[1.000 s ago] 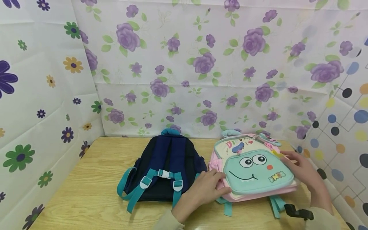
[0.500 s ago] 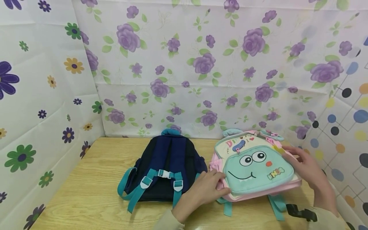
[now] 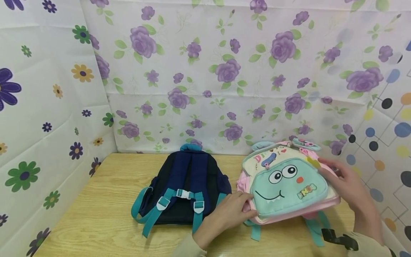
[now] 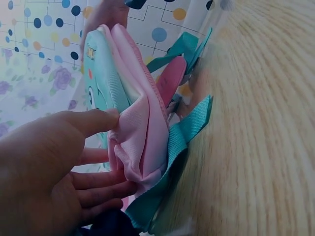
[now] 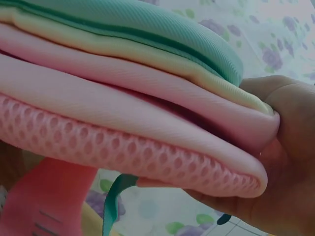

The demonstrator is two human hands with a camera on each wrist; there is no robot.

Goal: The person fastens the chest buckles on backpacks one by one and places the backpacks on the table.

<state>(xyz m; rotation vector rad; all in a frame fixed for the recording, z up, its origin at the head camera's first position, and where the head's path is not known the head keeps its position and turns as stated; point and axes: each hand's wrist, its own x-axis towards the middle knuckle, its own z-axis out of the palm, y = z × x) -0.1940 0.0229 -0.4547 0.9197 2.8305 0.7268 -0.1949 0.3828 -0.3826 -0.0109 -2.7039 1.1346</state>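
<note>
One pastel backpack (image 3: 285,207) lies between the left grip (image 3: 233,207) and the right grip (image 3: 343,180) in the head view. The left grip pinches its lower corner; the right grip is curled around the opposite side, which is tilted up off the tabletop (image 3: 96,200). Between them spreads a mint front pocket (image 3: 269,205) printed with a smiling cartoon. To the left of the left grip, a navy backpack (image 3: 183,171) rests with its straps facing up. A floral cloth (image 3: 205,71) hangs beyond both grips.

In the left wrist view, the thumb (image 4: 101,121) presses at the mint pocket's edge and the fingers (image 4: 103,191) hold the pink side pocket (image 4: 142,137). Past this grip, a pink pad (image 4: 172,76) and teal webbing (image 4: 193,120) hang between bag and tabletop, the gap widening toward the right grip.

In the right wrist view, the right grip wraps the bag's thick edge. The pink mesh panel (image 5: 118,147) runs leftward from it, with the pink pad and teal webbing dangling below the bag, left of the grip.
</note>
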